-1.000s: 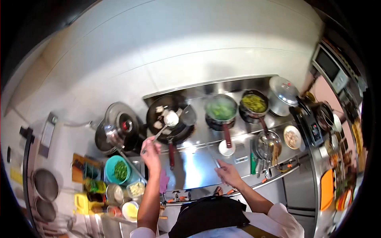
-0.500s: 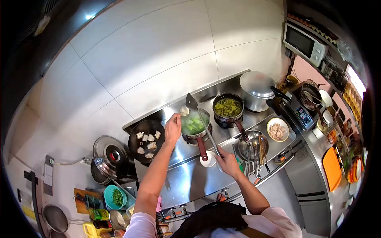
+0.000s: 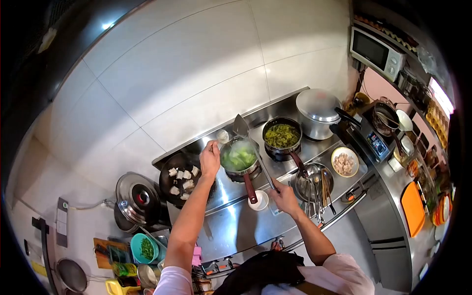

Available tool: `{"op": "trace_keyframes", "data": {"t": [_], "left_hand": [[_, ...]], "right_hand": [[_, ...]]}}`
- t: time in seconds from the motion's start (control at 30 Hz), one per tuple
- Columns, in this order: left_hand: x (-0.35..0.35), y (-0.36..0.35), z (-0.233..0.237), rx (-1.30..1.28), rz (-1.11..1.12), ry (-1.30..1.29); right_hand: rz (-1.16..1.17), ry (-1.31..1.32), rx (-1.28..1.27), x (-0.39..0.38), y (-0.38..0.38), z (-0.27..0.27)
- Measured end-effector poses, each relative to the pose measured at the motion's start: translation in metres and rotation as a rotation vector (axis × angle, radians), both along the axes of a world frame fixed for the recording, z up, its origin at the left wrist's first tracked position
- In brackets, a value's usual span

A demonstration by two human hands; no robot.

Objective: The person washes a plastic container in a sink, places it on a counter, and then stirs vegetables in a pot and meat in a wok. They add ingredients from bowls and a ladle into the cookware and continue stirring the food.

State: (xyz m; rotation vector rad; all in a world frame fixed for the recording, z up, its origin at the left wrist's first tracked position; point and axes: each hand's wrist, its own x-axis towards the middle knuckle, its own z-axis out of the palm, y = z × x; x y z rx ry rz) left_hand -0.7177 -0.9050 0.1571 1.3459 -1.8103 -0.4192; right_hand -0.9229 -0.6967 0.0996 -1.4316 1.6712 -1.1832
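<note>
My left hand (image 3: 210,160) is closed around the handle of a spoon (image 3: 222,136), whose bowl is up at the left rim of a steaming pan of green vegetables (image 3: 239,156). In my right hand (image 3: 283,196) is the long handle of a spatula (image 3: 241,126); its blade is raised beyond that pan. A small white bowl (image 3: 258,200) sits below the pan's dark red handle. To the left, a black pan (image 3: 173,189) holds several pale pieces of food. A second pot (image 3: 282,134) of green food stands on the right burner.
A large lidded pot (image 3: 318,113) is at the back right. Near it are a bowl of meat (image 3: 345,162) and a metal bowl of utensils (image 3: 313,189). A lidded black pot (image 3: 140,199), a turquoise bowl (image 3: 144,248) and an orange board (image 3: 412,209) lie farther out.
My left hand and the spoon have moved slightly left. The spatula's blade has shifted a little right, while my right hand has moved slightly right.
</note>
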Motion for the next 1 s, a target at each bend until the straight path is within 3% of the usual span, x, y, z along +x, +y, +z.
{"op": "trace_keyframes", "data": {"t": [0.1, 0.2, 0.27, 0.3, 0.37, 0.57, 0.77, 1.0], "left_hand": [[0.006, 0.001, 0.002, -0.048, -0.012, 0.054], [0.013, 0.001, 0.0, -0.011, -0.024, 0.152], [0.02, 0.003, 0.001, 0.049, 0.023, 0.383], [0.026, 0.005, 0.001, 0.048, 0.026, 0.39], [0.04, 0.004, -0.01, 0.275, 0.023, 0.88], [0.083, 0.032, -0.024, 0.451, 0.046, 1.26], [0.159, 0.088, -0.016, 0.433, -0.001, 1.466], [0.309, 0.224, 0.005, 0.084, 0.221, 1.533]], "right_hand": [[0.009, -0.028, -0.055, 0.006, 0.004, 0.01], [0.086, -0.134, 0.141, 0.013, 0.015, 0.024], [0.091, -0.359, 0.127, 0.023, 0.022, 0.028], [0.094, -0.353, 0.127, 0.026, 0.023, 0.023], [0.083, -0.737, 0.124, 0.031, 0.022, 0.013], [0.023, -1.102, 0.212, 0.044, 0.025, 0.017], [0.05, -1.188, 0.284, 0.069, 0.022, 0.003], [0.141, -1.109, 0.397, 0.118, 0.018, -0.001]]}}
